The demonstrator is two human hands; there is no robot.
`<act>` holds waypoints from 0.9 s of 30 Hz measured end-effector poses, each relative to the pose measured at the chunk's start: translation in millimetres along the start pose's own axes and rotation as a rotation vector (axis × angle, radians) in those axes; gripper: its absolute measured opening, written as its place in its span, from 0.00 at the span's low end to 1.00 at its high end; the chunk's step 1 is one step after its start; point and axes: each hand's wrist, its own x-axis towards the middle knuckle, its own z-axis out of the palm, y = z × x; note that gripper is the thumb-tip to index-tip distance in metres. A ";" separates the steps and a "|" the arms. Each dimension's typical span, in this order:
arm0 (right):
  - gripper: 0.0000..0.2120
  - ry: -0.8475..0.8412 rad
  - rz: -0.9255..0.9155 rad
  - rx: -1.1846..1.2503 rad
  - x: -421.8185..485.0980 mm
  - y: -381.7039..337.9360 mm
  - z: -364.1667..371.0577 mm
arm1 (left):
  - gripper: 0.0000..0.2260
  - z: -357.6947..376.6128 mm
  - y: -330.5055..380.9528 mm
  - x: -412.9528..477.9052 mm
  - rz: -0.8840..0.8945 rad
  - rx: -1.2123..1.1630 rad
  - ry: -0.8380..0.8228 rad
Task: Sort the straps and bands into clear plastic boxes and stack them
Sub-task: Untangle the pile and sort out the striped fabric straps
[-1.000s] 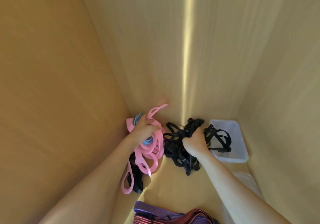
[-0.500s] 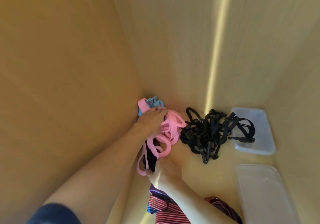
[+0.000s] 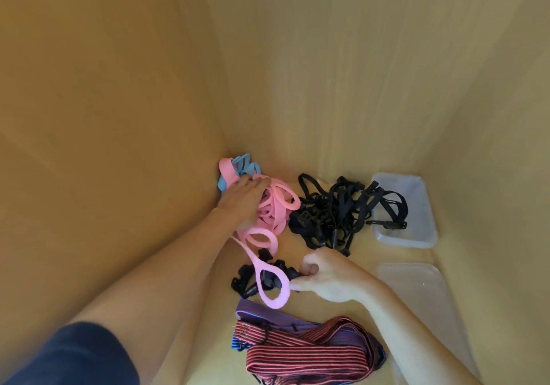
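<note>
left hand [image 3: 242,200] presses pink bands [image 3: 275,206]; right hand [image 3: 326,276] pinches black strap [image 3: 268,279].

the looped rubber bands [image 3: 275,206] were pink, some blue [image 3: 241,166]; the tangled webbing straps [image 3: 336,209] black; the flat woven bands [image 3: 303,352] red-and-purple striped.

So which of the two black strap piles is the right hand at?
The small black clump near the striped bands, under the pink loop; the right hand pinches there. The big black tangle beside the clear box lies untouched.
</note>
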 end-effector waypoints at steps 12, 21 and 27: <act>0.10 0.455 -0.029 0.734 -58.3 9.5 -73.2 | 0.50 -17.8 15.6 -9.7 -0.027 -0.292 -0.028; 0.20 0.676 0.065 0.737 3.6 3.4 -109.6 | 0.42 -21.3 44.2 -25.0 -0.117 -0.449 -0.012; 0.20 0.850 0.011 0.053 29.5 5.2 -76.4 | 0.40 -10.1 51.8 -29.4 -0.210 -0.290 0.022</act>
